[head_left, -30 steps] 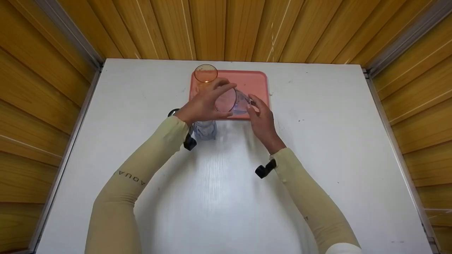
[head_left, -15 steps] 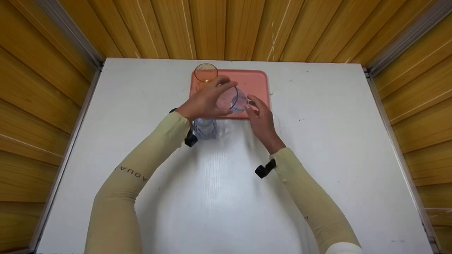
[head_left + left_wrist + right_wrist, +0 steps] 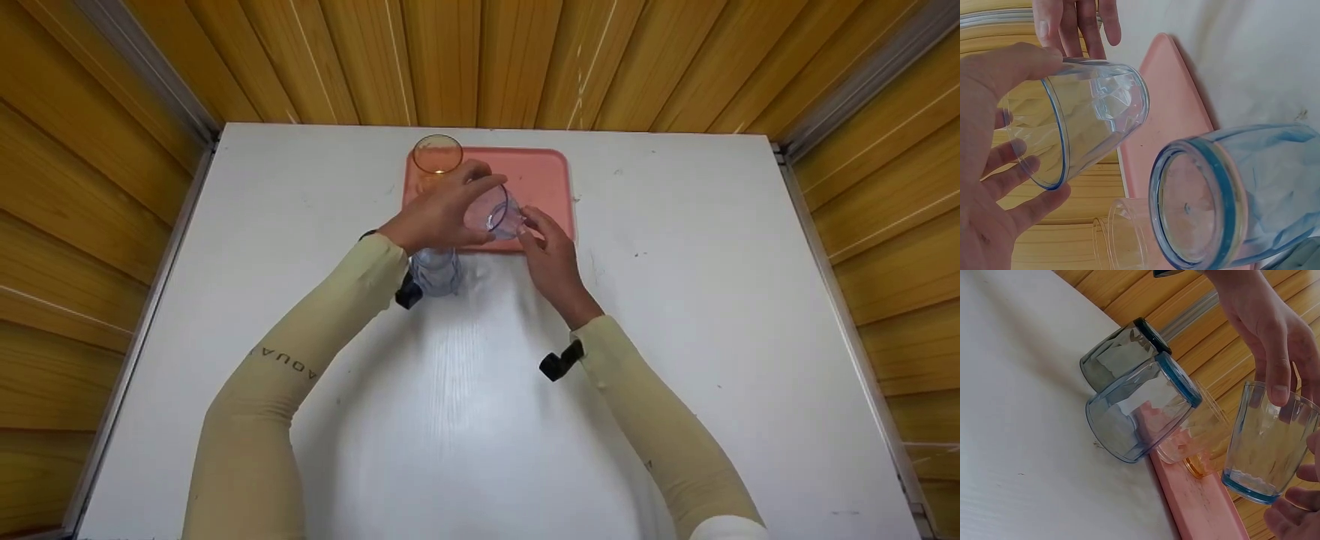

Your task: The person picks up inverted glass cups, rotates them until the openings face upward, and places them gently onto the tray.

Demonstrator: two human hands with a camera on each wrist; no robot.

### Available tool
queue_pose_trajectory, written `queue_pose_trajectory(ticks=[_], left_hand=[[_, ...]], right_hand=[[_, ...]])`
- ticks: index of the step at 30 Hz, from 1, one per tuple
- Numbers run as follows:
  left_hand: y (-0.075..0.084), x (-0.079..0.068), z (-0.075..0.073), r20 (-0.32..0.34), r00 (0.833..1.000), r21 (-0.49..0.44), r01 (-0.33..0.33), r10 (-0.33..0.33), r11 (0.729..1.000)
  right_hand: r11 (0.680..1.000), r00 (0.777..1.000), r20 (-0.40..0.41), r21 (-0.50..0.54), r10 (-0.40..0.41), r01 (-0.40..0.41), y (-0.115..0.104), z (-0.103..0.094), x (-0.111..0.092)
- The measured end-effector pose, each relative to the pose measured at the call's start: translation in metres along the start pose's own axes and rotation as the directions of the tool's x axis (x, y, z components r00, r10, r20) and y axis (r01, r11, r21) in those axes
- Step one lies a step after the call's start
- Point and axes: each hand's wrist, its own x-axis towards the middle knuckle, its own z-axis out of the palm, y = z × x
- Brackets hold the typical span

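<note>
A clear faceted drinking glass (image 3: pixel 504 219) with a bluish rim and base is tilted on its side above the pink tray (image 3: pixel 536 176). My left hand (image 3: pixel 442 210) grips it round the wide rim, thumb on one side and fingers spread on the other. At the base end, my right hand (image 3: pixel 551 259) holds the glass between thumb and curled fingertips. In the right wrist view the held glass (image 3: pixel 1269 444) shows its blue base low, close to the right fingers. Nothing shows inside it in the left wrist view.
An upside-down blue glass (image 3: pixel 435 274) stands on the white table before the tray, with a grey-green glass (image 3: pixel 1120 354) beside it, mostly hidden by my left wrist in the head view. An amber glass (image 3: pixel 437 154) and a clear glass (image 3: pixel 1185 433) stand on the tray's left side.
The held glass has turned, so its opening shows less to the head camera. Both hands have shifted slightly, the left to the right and the right a little to the left.
</note>
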Motion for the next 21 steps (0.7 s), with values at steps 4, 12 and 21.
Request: queue_pose_trajectory(ticks=[4, 12, 21], left_hand=[[-0.0005, 0.0008, 0.0007, 0.007, 1.0, -0.003, -0.004, 0.004, 1.0], [-0.0011, 0.0036, 0.0041, 0.02, 1.0, 0.026, -0.002, 0.002, 1.0], [-0.0028, 0.0079, 0.0089, 0.02, 1.0, 0.077, -0.004, 0.003, 0.997]], right_hand=[[1.0, 1.0, 0.005, -0.013, -0.009, 0.009, 0.0009, 0.0024, -0.0002], [0.999, 0.999, 0.013, -0.021, 0.036, -0.036, 0.0049, 0.0075, 0.0007], [0.995, 0.995, 0.022, -0.029, 0.099, -0.099, 0.0069, 0.0104, 0.0011]])
